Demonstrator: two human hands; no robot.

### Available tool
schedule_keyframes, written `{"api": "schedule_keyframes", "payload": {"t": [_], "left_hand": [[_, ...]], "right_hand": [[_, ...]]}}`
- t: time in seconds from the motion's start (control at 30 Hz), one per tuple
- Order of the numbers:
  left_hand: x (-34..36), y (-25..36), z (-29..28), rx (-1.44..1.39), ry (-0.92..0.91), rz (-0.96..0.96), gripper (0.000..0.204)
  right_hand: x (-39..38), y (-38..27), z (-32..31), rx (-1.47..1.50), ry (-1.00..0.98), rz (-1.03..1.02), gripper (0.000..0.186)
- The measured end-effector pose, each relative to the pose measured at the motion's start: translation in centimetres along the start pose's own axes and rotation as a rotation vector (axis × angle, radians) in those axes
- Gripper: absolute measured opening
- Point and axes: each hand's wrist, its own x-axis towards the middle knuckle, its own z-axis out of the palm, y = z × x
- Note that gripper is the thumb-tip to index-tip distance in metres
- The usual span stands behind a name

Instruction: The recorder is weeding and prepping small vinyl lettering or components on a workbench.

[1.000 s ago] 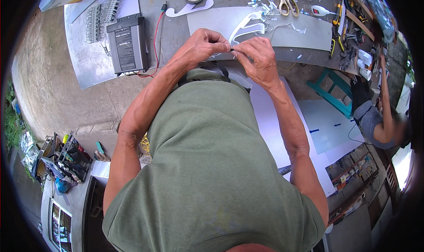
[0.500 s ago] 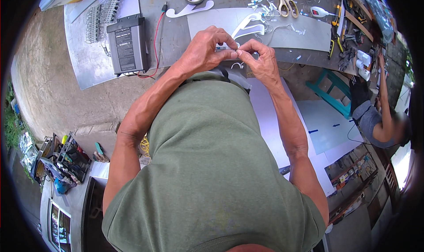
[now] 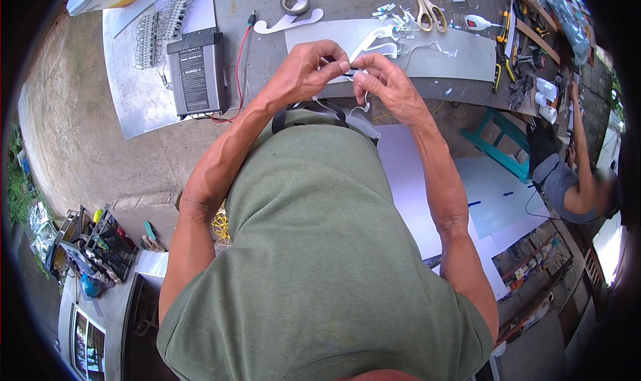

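My left hand point(image 3: 315, 71) and my right hand point(image 3: 386, 86) meet above the near edge of the metal worktable point(image 3: 254, 71), fingertips closed on a small, thin dark piece point(image 3: 348, 73); what exactly it is cannot be made out. A thin white wire hangs below my fingers. Just beyond them, on a pale sheet point(image 3: 454, 64), lie white cut shapes point(image 3: 374, 44) with small white and blue pieces. Behind are a black tape roll point(image 3: 296, 2), another white cut piece point(image 3: 287, 23) and scissors point(image 3: 432, 14).
A power supply point(image 3: 195, 73) with a red wire, wire coils, and a glue gun point(image 3: 478, 22) among hand tools are on the table. A teal stool point(image 3: 495, 141) stands below. At right a co-worker point(image 3: 567, 187) in grey bends toward the table. A yellow cord point(image 3: 220, 229) lies lower left.
My hands have shifted slightly and changed their pinch. My right hand's fingers have lowered, with more of the dark piece and white wire showing between and beneath my hands.
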Motion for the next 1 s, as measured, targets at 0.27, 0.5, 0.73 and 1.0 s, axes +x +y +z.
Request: {"api": "schedule_keyframes", "payload": {"t": [0.27, 0.5, 0.73, 1.0], "left_hand": [[1.0, -0.8, -4.6, -0.275, -0.029, -0.098, 0.031], [3.1, -2.9, -6.2, -0.040, 0.125, 0.056, 0.043], [0.5, -3.6, -5.7, -0.025, 0.677, 0.082, 0.028], [-3.5, -5.7, -0.6, -0.086, 0.557, -0.206, 0.022]], "right_hand": [[3.4, -2.6, -3.3, -0.018, -0.154, 0.070, 0.032], [7.3, -5.3, -5.5, -0.413, -0.083, -0.035, 0.029], [11.8, -2.1, -9.5, -0.943, 0.287, -0.379, 0.036], [3.2, -12.6, -6.4, -0.152, 0.163, -0.698, 0.022]]}}
